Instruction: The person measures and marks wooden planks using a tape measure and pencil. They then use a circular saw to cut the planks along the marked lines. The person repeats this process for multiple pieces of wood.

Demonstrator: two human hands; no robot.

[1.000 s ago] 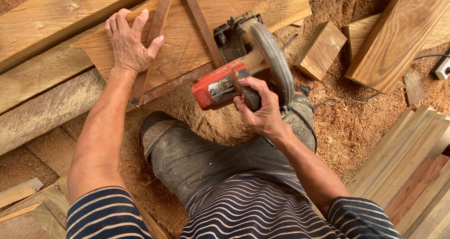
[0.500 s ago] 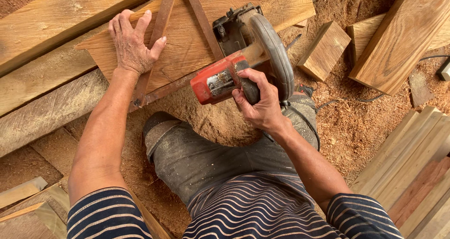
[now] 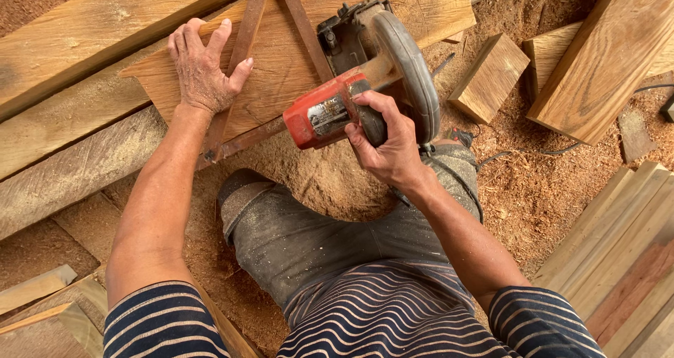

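Note:
My right hand (image 3: 385, 142) grips the handle of a red circular saw (image 3: 330, 112) whose grey blade guard (image 3: 411, 63) rests at the edge of a wide wooden board (image 3: 281, 70). My left hand (image 3: 202, 69) lies flat, fingers spread, pressing a rusty metal triangle square (image 3: 242, 45) down on that board, to the left of the saw. The saw's base sits beside the square's right arm. The blade itself is hidden under the guard.
Long planks (image 3: 77, 28) lie under and left of the board. A short wood block (image 3: 490, 76) and thick beams (image 3: 604, 56) lie at the right, stacked boards (image 3: 625, 260) at lower right. A black cord (image 3: 533, 151) crosses the sawdust-covered ground. My bent knee (image 3: 281, 217) is below the saw.
The saw has moved forward along the square into the board, my right hand with it. My left hand has stayed pressed on the square.

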